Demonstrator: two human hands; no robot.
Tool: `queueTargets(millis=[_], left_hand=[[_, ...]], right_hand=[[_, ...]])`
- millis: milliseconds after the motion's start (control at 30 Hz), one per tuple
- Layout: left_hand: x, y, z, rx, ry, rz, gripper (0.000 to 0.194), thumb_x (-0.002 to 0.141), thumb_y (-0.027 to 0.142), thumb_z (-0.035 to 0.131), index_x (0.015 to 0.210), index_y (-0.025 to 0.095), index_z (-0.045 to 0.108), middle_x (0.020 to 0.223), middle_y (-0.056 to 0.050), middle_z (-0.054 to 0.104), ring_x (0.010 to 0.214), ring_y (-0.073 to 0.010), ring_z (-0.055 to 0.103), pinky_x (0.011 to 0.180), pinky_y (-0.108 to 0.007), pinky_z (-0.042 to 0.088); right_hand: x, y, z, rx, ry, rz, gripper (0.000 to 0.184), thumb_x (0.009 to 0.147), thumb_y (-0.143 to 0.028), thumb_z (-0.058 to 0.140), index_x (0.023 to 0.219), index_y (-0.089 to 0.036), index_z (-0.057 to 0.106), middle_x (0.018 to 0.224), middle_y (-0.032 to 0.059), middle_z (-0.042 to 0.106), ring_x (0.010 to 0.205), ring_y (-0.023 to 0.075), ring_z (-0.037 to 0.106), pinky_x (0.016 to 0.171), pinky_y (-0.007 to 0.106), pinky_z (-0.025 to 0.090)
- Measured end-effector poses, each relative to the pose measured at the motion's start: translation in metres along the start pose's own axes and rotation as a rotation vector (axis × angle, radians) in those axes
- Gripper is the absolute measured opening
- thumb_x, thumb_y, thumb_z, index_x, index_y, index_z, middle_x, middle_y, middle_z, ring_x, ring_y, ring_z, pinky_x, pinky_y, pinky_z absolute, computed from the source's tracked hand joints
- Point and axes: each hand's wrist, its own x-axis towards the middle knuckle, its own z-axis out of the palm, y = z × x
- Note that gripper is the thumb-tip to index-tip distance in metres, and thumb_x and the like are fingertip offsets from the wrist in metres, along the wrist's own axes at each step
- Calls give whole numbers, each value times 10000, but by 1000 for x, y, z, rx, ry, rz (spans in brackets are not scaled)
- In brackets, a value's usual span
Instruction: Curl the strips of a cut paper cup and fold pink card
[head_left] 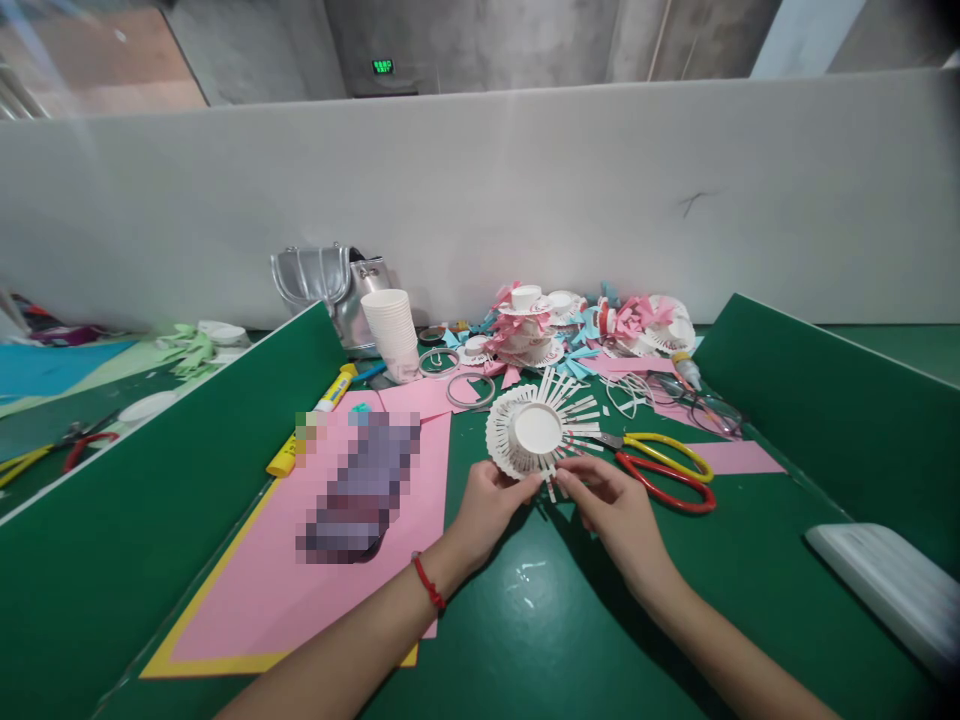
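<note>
Between my hands is a white paper cup [537, 428] cut into narrow strips that fan out around its round base. On its left side the strips are folded into a scalloped rim; on the upper right they stick out straight. My left hand [491, 505] pinches the lower edge of the cut cup, thumb against a strip. My right hand [609, 497] pinches strips at the lower right, close to the left fingertips. Just right of the cup lie scissors [667, 470] with one yellow and one red handle, their blades partly hidden by the strips.
Pink paper sheets [247, 590] lie at left, a blurred dark object [360, 490] on them. Behind stand stacked paper cups [390, 330], a silver bag [315, 285], tape rings and finished cup flowers [529, 325]. Green dividers [847, 400] flank the table; a white object [885, 580] lies right.
</note>
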Motion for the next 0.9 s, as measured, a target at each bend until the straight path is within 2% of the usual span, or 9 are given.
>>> queueTargets(millis=[167, 467, 700, 800, 900], left_hand=[[0, 0, 0, 2, 19, -12, 142, 598, 203, 649, 566, 112, 544, 515, 36, 524, 483, -67, 412, 469, -193, 303], [1, -4, -2, 28, 10, -29, 167, 606, 223, 645, 560, 106, 534, 493, 36, 487, 469, -65, 389, 461, -194, 285], [1, -3, -1, 19, 9, -22, 139, 595, 193, 649, 575, 103, 545, 517, 25, 509, 483, -71, 410, 469, -198, 304], [1, -3, -1, 26, 13, -20, 128, 606, 182, 642, 566, 105, 547, 503, 30, 503, 479, -69, 409, 463, -194, 300], [2, -4, -1, 8, 9, -19, 119, 605, 182, 653, 577, 109, 562, 501, 35, 507, 478, -67, 411, 466, -191, 311]], right_hand=[[2, 3, 1, 18, 9, -51, 301, 588, -380, 670, 745, -140, 580, 649, 17, 578, 451, 72, 398, 397, 197, 298], [1, 9, 3, -10, -6, -110, 289, 605, -372, 662, 729, -149, 528, 659, 7, 548, 442, 59, 362, 417, 200, 292], [-1, 10, 4, -91, 7, -144, 267, 648, -384, 624, 746, -159, 519, 671, 14, 555, 450, 77, 396, 415, 210, 317], [-2, 4, 0, -297, 113, -269, 202, 703, -358, 576, 764, -169, 536, 690, 18, 561, 472, 95, 415, 439, 230, 348], [2, -3, -10, -513, 262, -516, 142, 701, -311, 579, 769, -189, 552, 723, 20, 537, 567, 132, 456, 518, 263, 389]])
